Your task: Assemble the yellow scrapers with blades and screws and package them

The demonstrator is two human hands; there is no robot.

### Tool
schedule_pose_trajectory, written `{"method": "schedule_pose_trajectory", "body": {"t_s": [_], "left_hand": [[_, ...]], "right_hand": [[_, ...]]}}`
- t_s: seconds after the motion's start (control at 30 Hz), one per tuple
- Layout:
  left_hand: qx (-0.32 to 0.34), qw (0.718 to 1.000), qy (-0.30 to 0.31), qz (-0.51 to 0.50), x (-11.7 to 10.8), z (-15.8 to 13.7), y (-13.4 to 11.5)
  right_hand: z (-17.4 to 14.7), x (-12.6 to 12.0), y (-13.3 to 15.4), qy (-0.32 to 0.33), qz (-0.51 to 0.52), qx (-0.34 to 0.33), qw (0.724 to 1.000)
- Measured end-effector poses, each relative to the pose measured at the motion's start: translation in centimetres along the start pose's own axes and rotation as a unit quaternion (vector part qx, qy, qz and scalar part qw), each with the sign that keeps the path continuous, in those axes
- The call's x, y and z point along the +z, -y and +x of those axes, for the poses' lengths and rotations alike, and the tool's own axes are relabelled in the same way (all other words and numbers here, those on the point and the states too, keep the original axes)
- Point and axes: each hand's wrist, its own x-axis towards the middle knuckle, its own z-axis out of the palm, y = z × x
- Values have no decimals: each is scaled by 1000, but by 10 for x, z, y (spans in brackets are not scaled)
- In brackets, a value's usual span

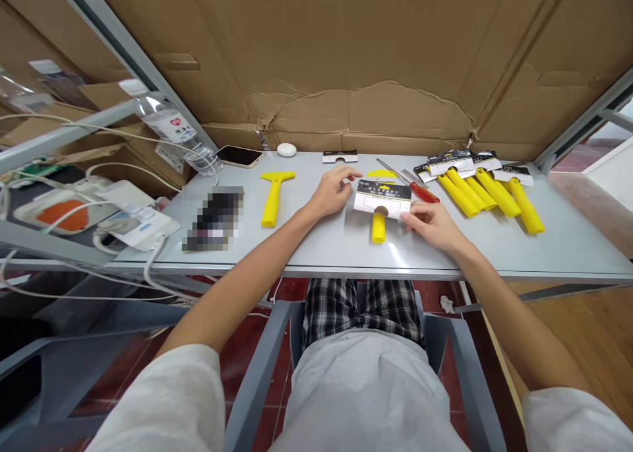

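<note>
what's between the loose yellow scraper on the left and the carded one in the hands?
Only the left hand and bare table, per head view.

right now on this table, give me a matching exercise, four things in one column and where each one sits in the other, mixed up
Things:
1. bare yellow scraper
2. red-handled screwdriver
3. phone
4. pile of carded scrapers

Places:
A. far right of the table
B. back edge, beside the water bottle
C. left of the left hand
D. just beyond the right hand

Pairs: 1-C, 2-D, 3-B, 4-A
</note>
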Motion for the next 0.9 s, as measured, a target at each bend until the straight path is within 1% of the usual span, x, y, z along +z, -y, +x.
{"method": "schedule_pose_trajectory", "body": {"t_s": [0.07,0.13,0.27,0.37,0.43,0.5,0.63,0.8,0.83,0.9], "left_hand": [[53,997,56,20,-1,-3,-6],[78,990,111,42,-1,-6,-15],[84,971,207,90,2,-10,-33],[79,957,259,107,5,-11,-39],[81,953,272,104,6,-11,-36],[99,953,275,81,9,-10,-28],[141,955,260,28,15,-8,-8],[165,955,248,19,20,-10,4],[170,954,246,18,21,-10,5],[178,954,241,19,21,-10,5]], "right_hand": [[-15,3,1,-1,-8,-10,1000],[-27,4,3,-1,-26,-19,999],[-42,4,5,11,-61,-37,997],[-50,4,7,35,-59,-39,997],[-55,4,7,57,-52,-42,996],[-61,3,7,79,-47,-58,994],[-69,-2,5,100,-43,-98,989],[-71,-2,9,129,-40,-113,984],[-71,-1,11,126,-48,-112,985],[-70,2,14,97,-73,-112,986]]}}
